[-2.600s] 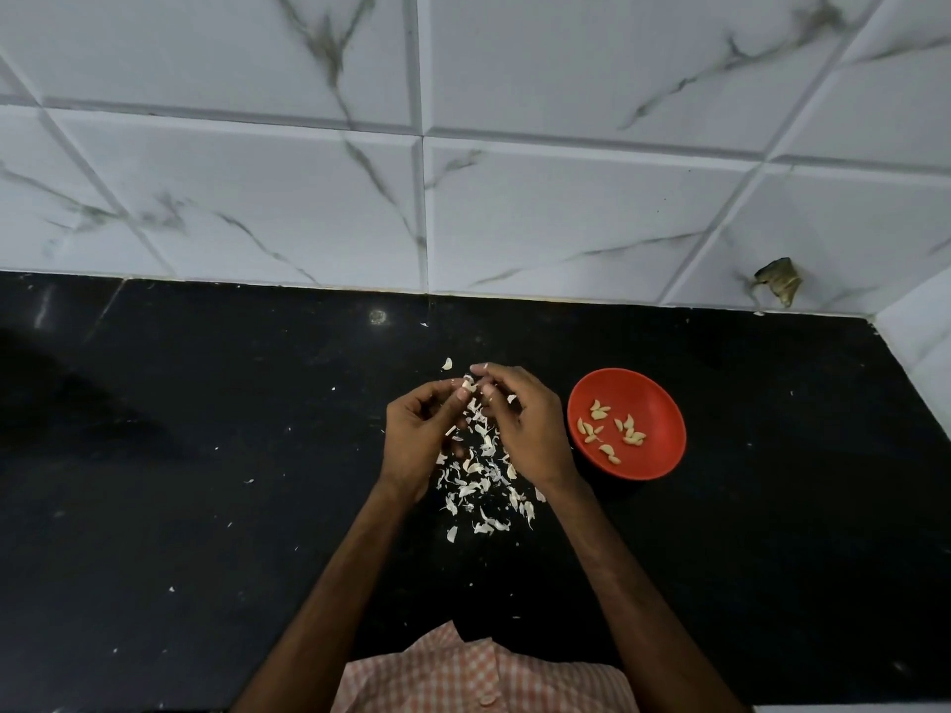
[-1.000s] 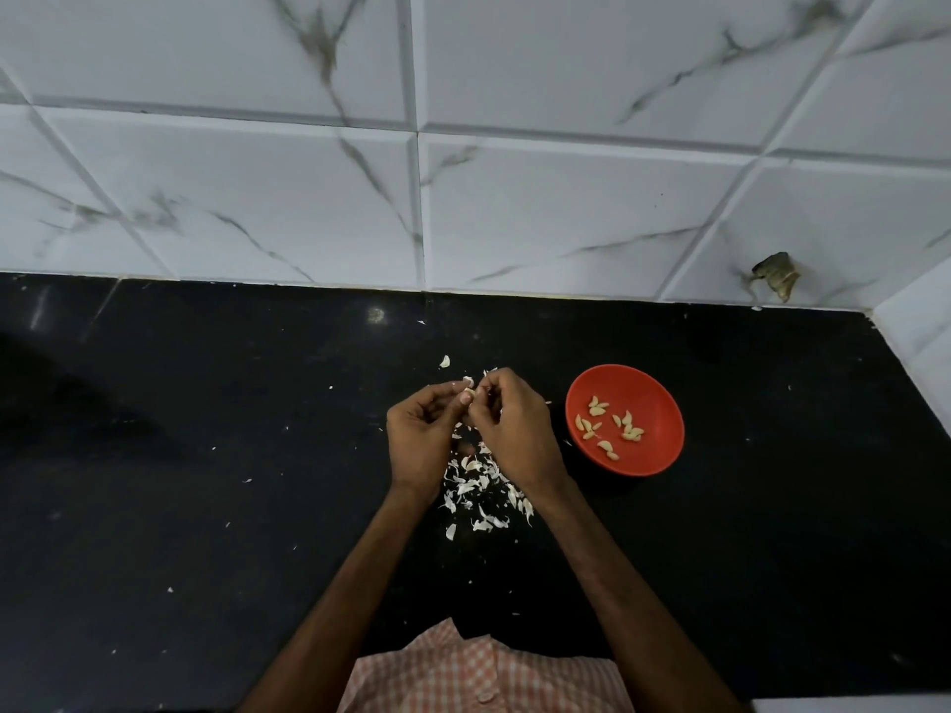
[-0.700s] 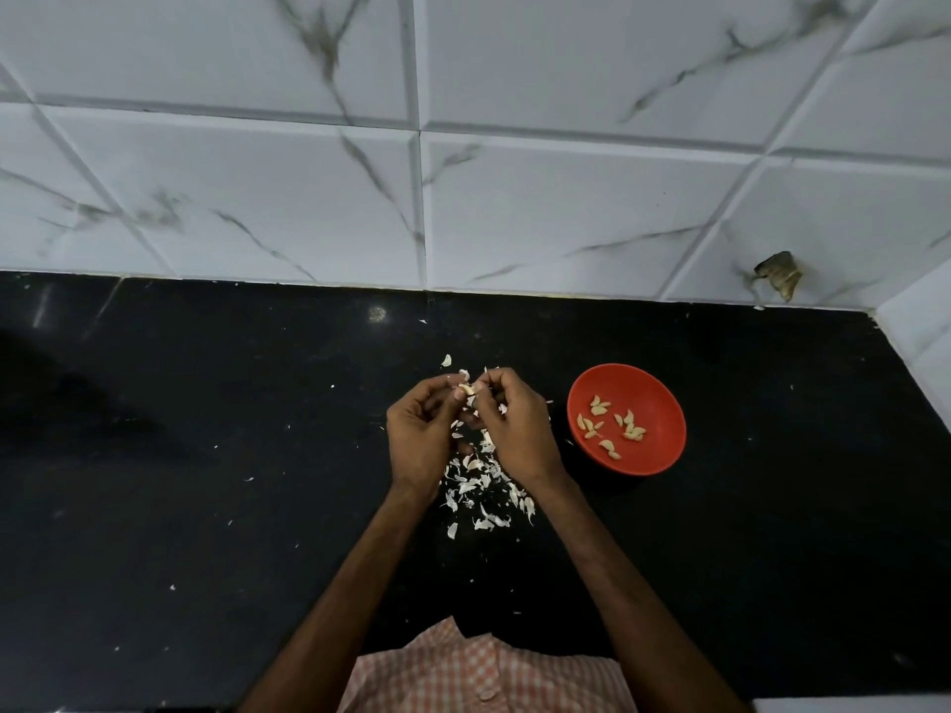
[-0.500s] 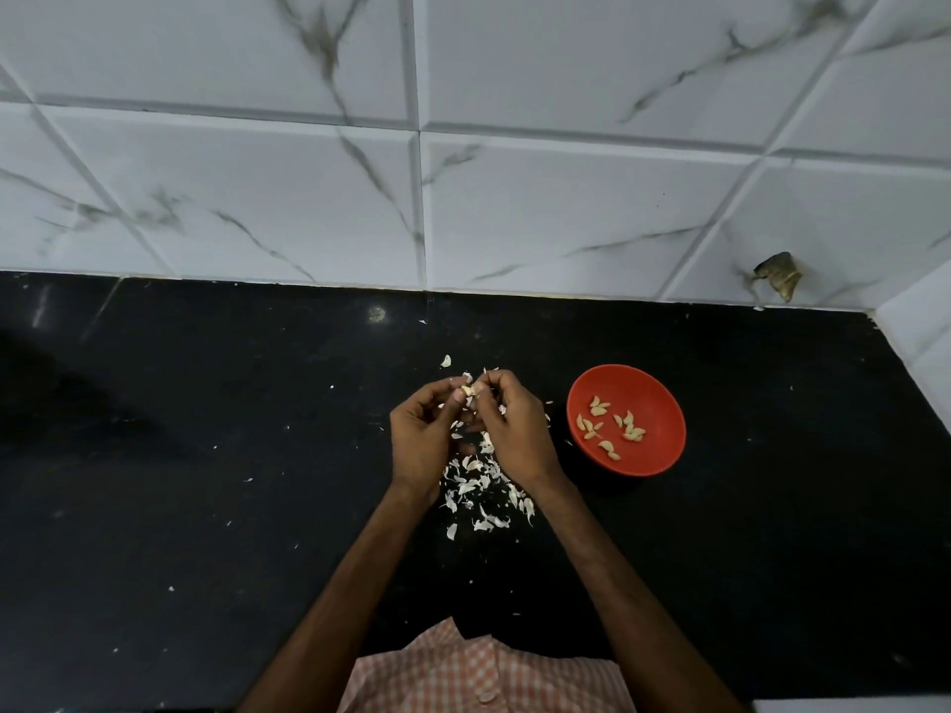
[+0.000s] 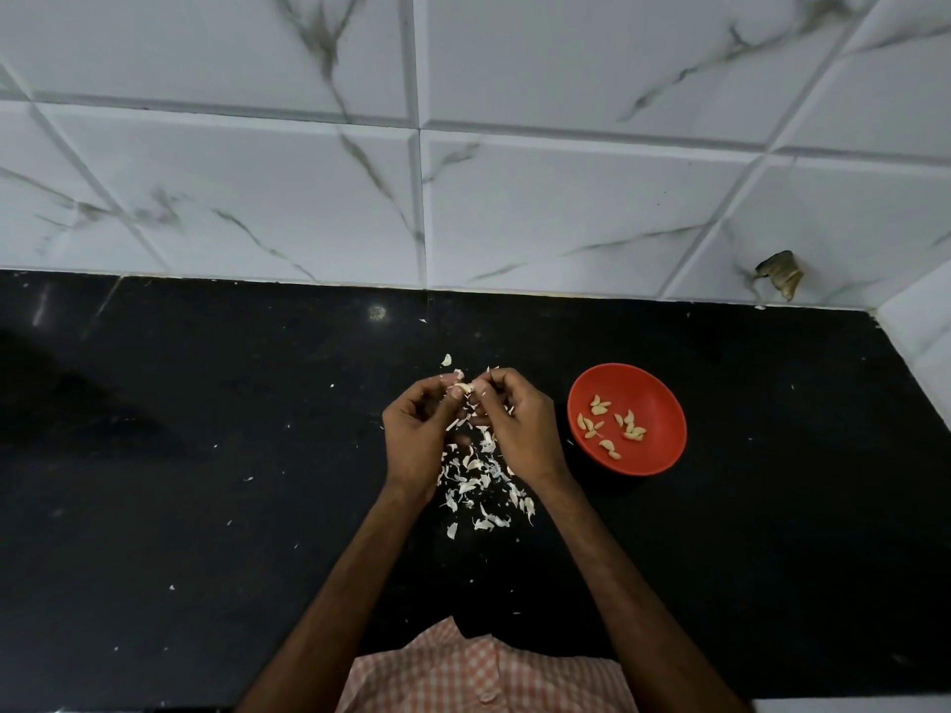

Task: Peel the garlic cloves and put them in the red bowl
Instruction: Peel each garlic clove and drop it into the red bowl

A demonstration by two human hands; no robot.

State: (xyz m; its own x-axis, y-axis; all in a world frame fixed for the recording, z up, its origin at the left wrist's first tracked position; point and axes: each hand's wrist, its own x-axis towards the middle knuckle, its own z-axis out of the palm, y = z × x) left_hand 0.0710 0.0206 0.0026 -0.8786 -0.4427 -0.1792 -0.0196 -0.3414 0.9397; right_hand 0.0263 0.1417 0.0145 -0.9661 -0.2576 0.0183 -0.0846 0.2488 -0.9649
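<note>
A small garlic clove [image 5: 463, 388] is pinched between the fingertips of both hands, a little above the black counter. My left hand [image 5: 416, 435] holds it from the left with curled fingers. My right hand [image 5: 521, 424] pinches at it from the right. Under and just in front of the hands lies a heap of white garlic skins [image 5: 481, 481]. The red bowl [image 5: 653, 398] stands just right of my right hand and holds several peeled cloves [image 5: 611, 424].
The black counter [image 5: 206, 481] runs to a white marble-tiled wall [image 5: 309, 198] at the back and a side wall at the far right. A brown scrap [image 5: 779, 274] sticks to the wall near the right corner. Small skin flecks dot the counter.
Both hands have stayed over the skin heap, with only small fingertip shifts on the clove. The bowl has not moved.
</note>
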